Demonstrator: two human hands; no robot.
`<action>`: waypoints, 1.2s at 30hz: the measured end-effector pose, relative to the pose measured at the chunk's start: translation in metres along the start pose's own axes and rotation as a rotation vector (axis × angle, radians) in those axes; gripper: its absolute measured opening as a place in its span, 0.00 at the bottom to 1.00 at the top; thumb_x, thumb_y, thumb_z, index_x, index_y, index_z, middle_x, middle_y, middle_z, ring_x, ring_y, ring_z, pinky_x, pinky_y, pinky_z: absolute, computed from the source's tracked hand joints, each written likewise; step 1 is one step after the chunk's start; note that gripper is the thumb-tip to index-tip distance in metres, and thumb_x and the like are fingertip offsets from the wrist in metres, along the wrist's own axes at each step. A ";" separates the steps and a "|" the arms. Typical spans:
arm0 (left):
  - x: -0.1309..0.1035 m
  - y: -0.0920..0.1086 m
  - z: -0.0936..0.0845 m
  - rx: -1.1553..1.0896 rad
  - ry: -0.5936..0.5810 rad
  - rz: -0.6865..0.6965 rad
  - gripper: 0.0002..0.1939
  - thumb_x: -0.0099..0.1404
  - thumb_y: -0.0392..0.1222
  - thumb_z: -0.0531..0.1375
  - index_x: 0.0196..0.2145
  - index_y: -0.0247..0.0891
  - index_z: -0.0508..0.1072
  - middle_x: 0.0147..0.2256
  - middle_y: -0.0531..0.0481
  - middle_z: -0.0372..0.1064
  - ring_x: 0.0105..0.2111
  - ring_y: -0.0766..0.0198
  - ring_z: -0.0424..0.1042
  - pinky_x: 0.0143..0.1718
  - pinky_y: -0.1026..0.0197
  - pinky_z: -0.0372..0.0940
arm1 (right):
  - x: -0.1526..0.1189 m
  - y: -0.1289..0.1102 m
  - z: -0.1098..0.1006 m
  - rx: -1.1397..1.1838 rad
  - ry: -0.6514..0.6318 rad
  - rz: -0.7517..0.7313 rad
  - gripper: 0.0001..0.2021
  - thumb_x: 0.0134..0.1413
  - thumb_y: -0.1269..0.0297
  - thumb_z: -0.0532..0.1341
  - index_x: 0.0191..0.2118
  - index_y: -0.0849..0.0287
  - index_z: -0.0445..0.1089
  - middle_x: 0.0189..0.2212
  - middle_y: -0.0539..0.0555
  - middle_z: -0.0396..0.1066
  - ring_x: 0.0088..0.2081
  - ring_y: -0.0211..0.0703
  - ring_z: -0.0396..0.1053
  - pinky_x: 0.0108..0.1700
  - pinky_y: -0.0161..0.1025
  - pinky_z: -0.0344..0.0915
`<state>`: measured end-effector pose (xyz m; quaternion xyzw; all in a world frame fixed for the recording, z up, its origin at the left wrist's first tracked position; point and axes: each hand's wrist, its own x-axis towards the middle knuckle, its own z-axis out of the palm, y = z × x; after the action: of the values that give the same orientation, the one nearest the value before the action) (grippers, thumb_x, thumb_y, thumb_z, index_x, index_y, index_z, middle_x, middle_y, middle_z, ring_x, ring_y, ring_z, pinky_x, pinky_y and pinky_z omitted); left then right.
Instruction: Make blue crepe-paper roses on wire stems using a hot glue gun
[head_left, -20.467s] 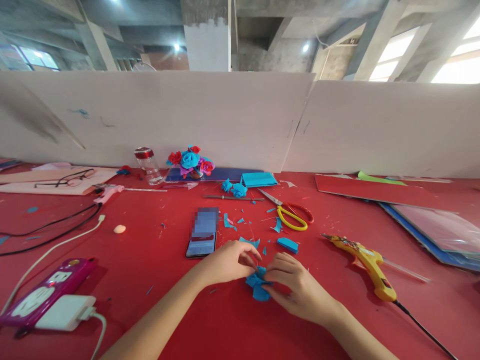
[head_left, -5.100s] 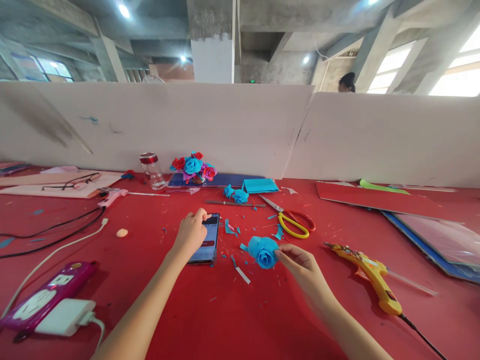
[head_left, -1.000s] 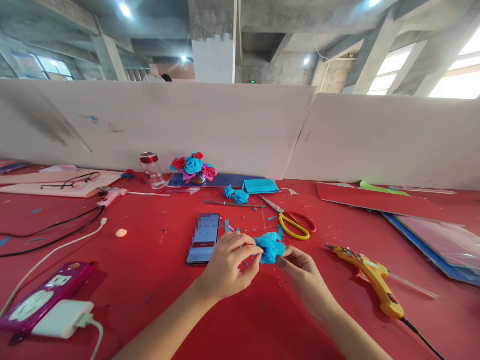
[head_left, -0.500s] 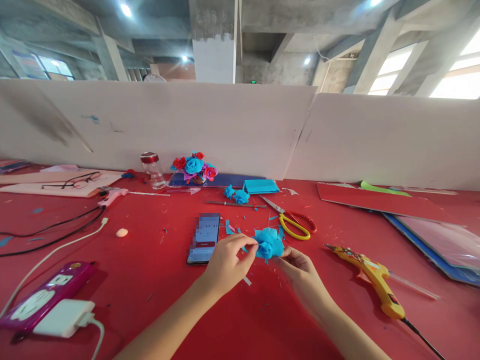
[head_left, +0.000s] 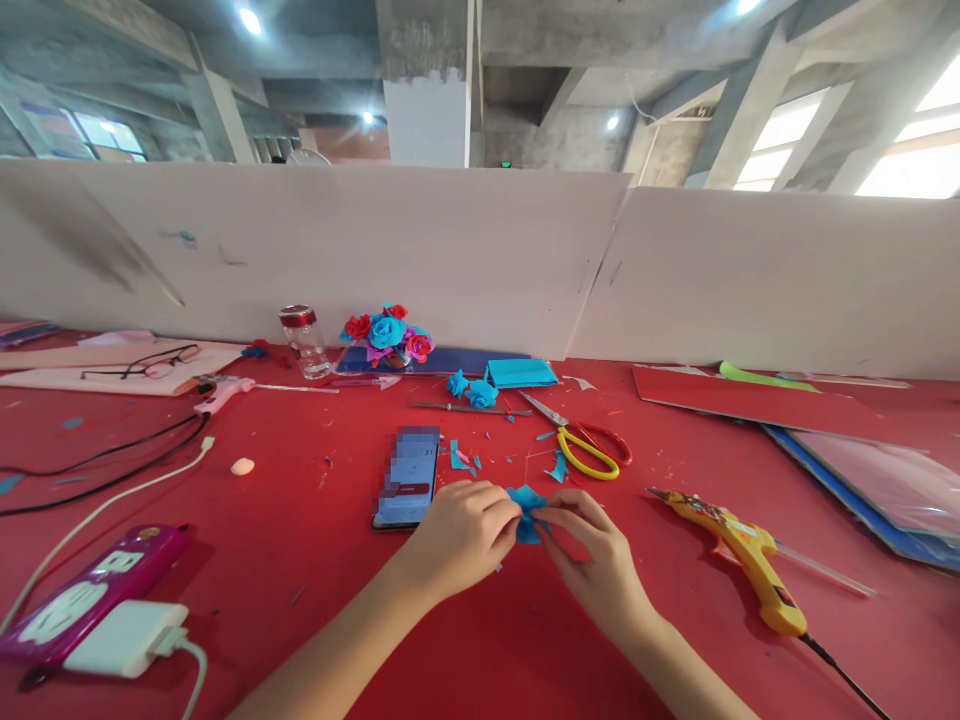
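Observation:
Between my two hands is a blue paper flower [head_left: 528, 500], partly hidden by the fingers. My left hand [head_left: 469, 527] pinches it from the left side. From the right, my right hand [head_left: 589, 540] grips it with thumb and forefinger. Just left of my left hand lies a phone [head_left: 409, 478] with a lit screen. Beyond the hands are blue paper scraps [head_left: 557, 467] and a pair of scissors [head_left: 589, 452] with yellow and red handles. Farther back lie small blue paper flowers [head_left: 480, 393] beside a folded blue sheet [head_left: 523, 373].
A yellow glue gun [head_left: 739, 550] with a cord lies at right. A pink glue gun [head_left: 225, 393], a purple power strip [head_left: 97, 585] and a white charger [head_left: 127, 637] are at left. A paper bouquet [head_left: 388, 335] and a glass jar [head_left: 306, 343] stand by the white partition [head_left: 315, 240].
The blue flower has been turned and drawn slightly lower, with more of it now covered by fingers. My right hand's fingers have shifted left and closer to my left hand.

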<state>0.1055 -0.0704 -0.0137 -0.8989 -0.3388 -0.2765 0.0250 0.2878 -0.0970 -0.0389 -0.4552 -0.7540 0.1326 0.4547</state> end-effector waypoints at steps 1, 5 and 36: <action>0.000 0.001 0.000 0.014 -0.008 0.003 0.07 0.61 0.32 0.53 0.29 0.38 0.70 0.25 0.52 0.69 0.27 0.63 0.69 0.29 0.61 0.63 | -0.001 0.001 0.001 -0.039 -0.014 -0.035 0.08 0.53 0.69 0.57 0.37 0.55 0.71 0.34 0.56 0.66 0.36 0.45 0.68 0.38 0.41 0.66; 0.000 0.002 0.002 0.036 -0.029 -0.007 0.07 0.60 0.33 0.54 0.28 0.38 0.70 0.24 0.52 0.68 0.26 0.63 0.68 0.27 0.62 0.61 | -0.003 0.005 0.002 -0.138 -0.024 -0.128 0.09 0.53 0.72 0.57 0.38 0.56 0.70 0.35 0.57 0.66 0.38 0.46 0.67 0.39 0.43 0.67; -0.001 0.005 0.010 0.018 -0.093 -0.171 0.03 0.56 0.35 0.56 0.30 0.39 0.68 0.29 0.52 0.69 0.32 0.59 0.68 0.30 0.60 0.62 | -0.002 0.005 0.006 -0.201 -0.031 -0.142 0.07 0.50 0.77 0.56 0.32 0.60 0.68 0.32 0.56 0.64 0.34 0.44 0.63 0.36 0.41 0.64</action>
<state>0.1126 -0.0725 -0.0225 -0.8785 -0.4174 -0.2324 -0.0063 0.2863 -0.0948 -0.0464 -0.4418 -0.8008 0.0309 0.4032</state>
